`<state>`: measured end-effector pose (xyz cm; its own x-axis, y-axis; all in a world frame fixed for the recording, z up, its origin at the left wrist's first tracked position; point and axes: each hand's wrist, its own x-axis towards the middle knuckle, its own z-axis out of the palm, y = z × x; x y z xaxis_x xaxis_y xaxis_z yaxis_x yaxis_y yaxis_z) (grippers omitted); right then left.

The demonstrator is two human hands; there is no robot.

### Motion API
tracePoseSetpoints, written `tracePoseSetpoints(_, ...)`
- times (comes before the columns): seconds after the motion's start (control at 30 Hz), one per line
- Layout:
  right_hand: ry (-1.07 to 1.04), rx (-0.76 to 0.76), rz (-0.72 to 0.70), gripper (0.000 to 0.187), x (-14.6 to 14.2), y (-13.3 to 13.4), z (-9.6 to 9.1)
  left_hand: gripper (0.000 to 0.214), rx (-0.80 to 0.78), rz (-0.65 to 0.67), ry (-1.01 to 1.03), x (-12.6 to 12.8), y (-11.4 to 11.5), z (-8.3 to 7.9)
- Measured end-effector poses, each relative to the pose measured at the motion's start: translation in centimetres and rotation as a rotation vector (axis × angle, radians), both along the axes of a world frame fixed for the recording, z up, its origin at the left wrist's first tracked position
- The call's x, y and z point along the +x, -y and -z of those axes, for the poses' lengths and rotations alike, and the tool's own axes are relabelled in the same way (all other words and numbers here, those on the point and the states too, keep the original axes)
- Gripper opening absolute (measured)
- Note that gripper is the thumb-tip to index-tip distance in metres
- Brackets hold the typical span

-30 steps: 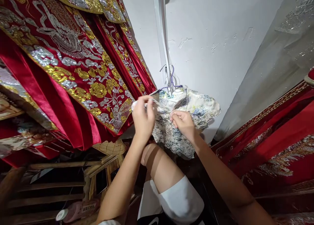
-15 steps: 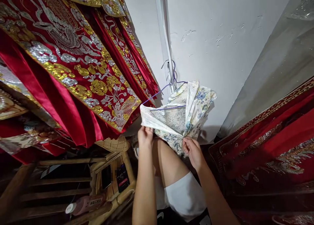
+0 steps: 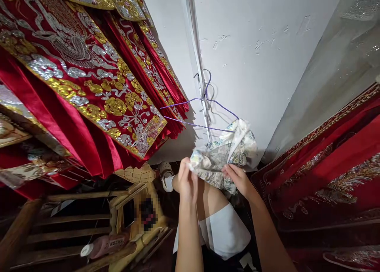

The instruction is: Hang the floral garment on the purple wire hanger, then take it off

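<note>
A purple wire hanger [image 3: 190, 124] hangs by its hook at a pale metal upright, in front of the white wall. From its right end droops a white floral garment [image 3: 218, 173] with blue and yellow print; the hanger's left end is bare. My left hand [image 3: 187, 183] is closed on the garment's left edge, which is blurred by motion. Fingers pinched, my right hand [image 3: 237, 179] grips the garment's front edge lower down on the right. Both hands are above my lap.
Red embroidered gowns [image 3: 115, 86] hang at the left, and red beaded fabric [image 3: 332, 173] stands at the right. A bamboo chair [image 3: 151, 220] at lower left carries phones and a pink bottle [image 3: 103, 246]. The metal upright [image 3: 194, 38] runs down the wall [image 3: 246, 46].
The garment's left shoulder has come off the hanger. My left hand has moved right with that side, and the hanger's left end now shows bare.
</note>
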<state>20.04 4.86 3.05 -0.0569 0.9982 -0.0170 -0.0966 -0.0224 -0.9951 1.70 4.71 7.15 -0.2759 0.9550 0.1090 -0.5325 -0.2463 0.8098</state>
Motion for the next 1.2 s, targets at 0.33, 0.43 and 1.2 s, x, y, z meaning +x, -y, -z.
tracePoseSetpoints(0.33, -0.404, -0.246, -0.056, 0.061, 0.0, 0.1, -1.3, 0.021, 0.126, 0.58, -0.569, 4.1, 4.7, -3.2)
tracePoseSetpoints(0.43, -0.475, -0.214, -0.083, 0.048, -0.6, -0.5, -3.4, 0.021, 0.209, 0.331, -0.651, 1.9, 3.0, -4.9)
tracePoseSetpoints(1.2, 0.436, 0.398, -0.034, 0.06, -0.5, -13.4, -9.5, 0.044, 0.016, 0.534, -1.98, -8.6, -8.7, -4.9)
